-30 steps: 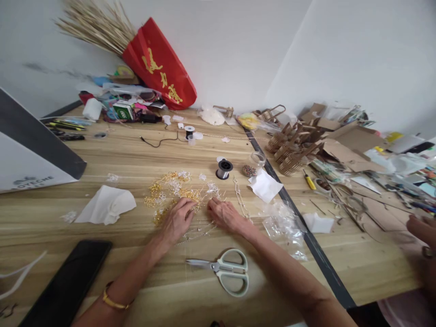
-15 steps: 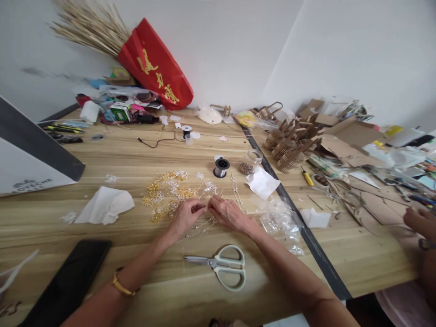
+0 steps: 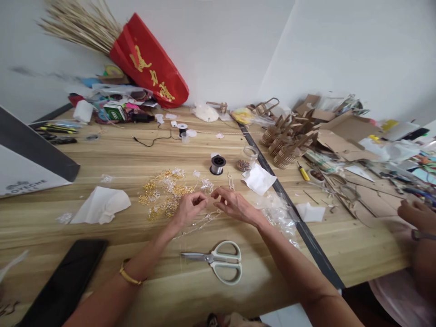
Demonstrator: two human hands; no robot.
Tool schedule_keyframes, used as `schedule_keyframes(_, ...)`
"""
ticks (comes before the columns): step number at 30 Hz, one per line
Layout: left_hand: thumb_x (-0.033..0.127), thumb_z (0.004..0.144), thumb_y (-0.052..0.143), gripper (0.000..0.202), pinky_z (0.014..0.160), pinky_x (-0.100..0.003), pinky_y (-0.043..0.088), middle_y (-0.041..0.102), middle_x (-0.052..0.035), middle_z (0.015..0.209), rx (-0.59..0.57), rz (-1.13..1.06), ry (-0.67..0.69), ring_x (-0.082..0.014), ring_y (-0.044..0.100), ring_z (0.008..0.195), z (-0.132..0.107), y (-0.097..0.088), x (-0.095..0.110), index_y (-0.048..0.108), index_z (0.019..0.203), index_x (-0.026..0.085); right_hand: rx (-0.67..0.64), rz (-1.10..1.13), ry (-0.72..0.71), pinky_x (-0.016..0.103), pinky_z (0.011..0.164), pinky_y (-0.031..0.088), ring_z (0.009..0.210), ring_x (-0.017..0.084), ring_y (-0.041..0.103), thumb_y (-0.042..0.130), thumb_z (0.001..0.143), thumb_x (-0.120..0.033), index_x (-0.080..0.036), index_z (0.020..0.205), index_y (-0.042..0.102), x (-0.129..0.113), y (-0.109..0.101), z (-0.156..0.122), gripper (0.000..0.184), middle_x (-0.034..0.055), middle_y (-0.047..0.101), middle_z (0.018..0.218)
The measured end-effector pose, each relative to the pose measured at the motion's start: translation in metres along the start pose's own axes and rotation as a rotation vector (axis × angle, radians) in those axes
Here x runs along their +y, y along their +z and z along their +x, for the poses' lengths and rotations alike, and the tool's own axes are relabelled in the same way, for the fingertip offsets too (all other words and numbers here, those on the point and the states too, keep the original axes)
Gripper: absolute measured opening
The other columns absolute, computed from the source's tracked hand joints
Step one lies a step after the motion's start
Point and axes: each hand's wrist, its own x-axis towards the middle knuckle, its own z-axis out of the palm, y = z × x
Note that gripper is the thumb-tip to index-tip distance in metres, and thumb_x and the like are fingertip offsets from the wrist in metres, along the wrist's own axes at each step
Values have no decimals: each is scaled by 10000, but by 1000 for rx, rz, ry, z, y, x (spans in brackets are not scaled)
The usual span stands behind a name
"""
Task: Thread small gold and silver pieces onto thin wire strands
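Note:
My left hand is closed in a pinch beside the pile of gold and clear beads; whatever thin thing its fingertips hold is too small to make out. Just to its right, my right hand hovers with curved fingers, thumb and forefinger a little apart. Beneath both hands lies a thin beaded chain, its end close under my right thumb. Scissors with pale green handles lie nearer to me, blades pointing left. A spool of silvery wire stands beyond the hands.
A glass jar of small beads, white paper and clear plastic bags lie to the right. At left are crumpled cloth and a black phone. Small woven baskets stand behind; another person's hand is far right.
My right hand has drawn slightly away from the left and its fingers have parted. The left stays pinched. The whole view has shifted slightly.

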Motion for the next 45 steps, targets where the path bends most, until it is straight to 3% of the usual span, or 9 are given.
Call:
schedule_keyframes(4,347,757,598,226,558,-225,405,588,-2,604,10,-133,-52,-121,525,574,-2,2,-5,615,671,139,4,166,30,231,653,467,704,101,604,542,812,-96,-188,1091,526,5,7,-6,294,47,612,1029)
schedule_keyframes(7,362,744,614,231,568,-231,422,601,-7,612,29,-169,-81,-125,539,581,-3,4,-10,631,694,136,18,220,63,202,622,452,676,97,588,528,812,-88,-166,1010,567,5,16,-8,217,24,637,882)
schedule_keyframes(11,381,729,626,249,582,-237,436,608,-12,612,69,-185,-98,-131,550,591,-3,5,-12,627,686,135,73,180,100,185,586,408,606,87,528,541,823,-119,-154,858,611,3,21,-9,86,-5,615,727)
schedule_keyframes(26,413,687,687,283,650,-247,470,667,-28,692,206,-316,-201,-124,575,629,-8,-3,-11,651,743,138,24,45,71,199,650,387,683,108,542,498,864,-106,-167,853,598,-2,15,-19,118,15,615,792)
schedule_keyframes(31,394,682,706,276,639,-233,466,653,-14,685,266,-398,-214,-109,567,627,-6,-10,-14,646,745,133,-21,40,60,201,663,381,704,111,545,492,862,-107,-168,847,601,-1,9,-21,126,16,618,806)
schedule_keyframes(37,391,669,711,274,608,-229,462,627,3,647,427,-441,-193,-98,555,588,0,-26,-23,638,727,133,-47,88,83,192,621,371,662,101,523,496,833,-88,-162,804,603,6,2,-25,133,-1,612,763)
schedule_keyframes(45,340,590,734,232,570,-234,471,603,12,576,590,-342,-152,-101,542,535,5,-46,-20,619,656,149,-19,200,114,189,597,388,653,101,532,518,831,-125,-151,825,615,16,5,-26,100,-1,622,750)
